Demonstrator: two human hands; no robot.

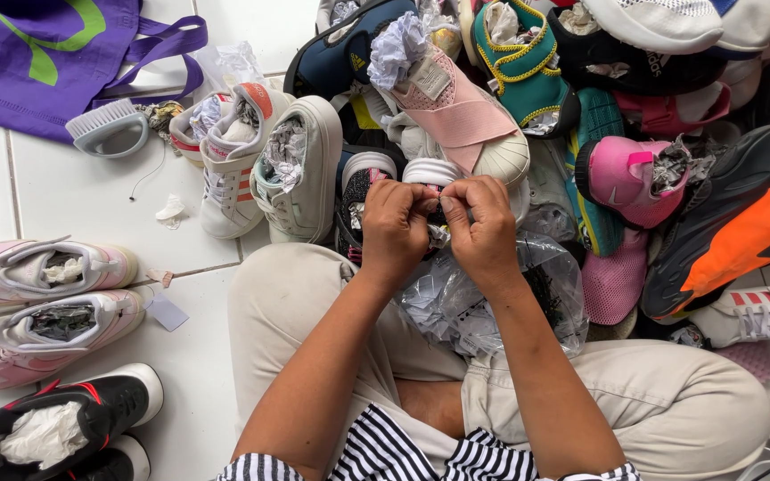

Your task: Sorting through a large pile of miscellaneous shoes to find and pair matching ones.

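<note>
Seated cross-legged on white tiled floor [82, 191]. Left hand [394, 227] and right hand [485, 227]: pressed knuckle to knuckle, fingertips pinching the gathered neck of a clear plastic bag [492, 303] in the lap; contents dark, possibly a shoe, not readable. Left, well apart: pink sneaker pair [42, 298], black shoe [64, 428] cut by frame edge. Bare tile between them. Beyond the hands: heaped shoe pile [581, 116], paper-stuffed, overlapping. Far left: grey brush [109, 129], purple bag [46, 53], partly cropped.
</note>
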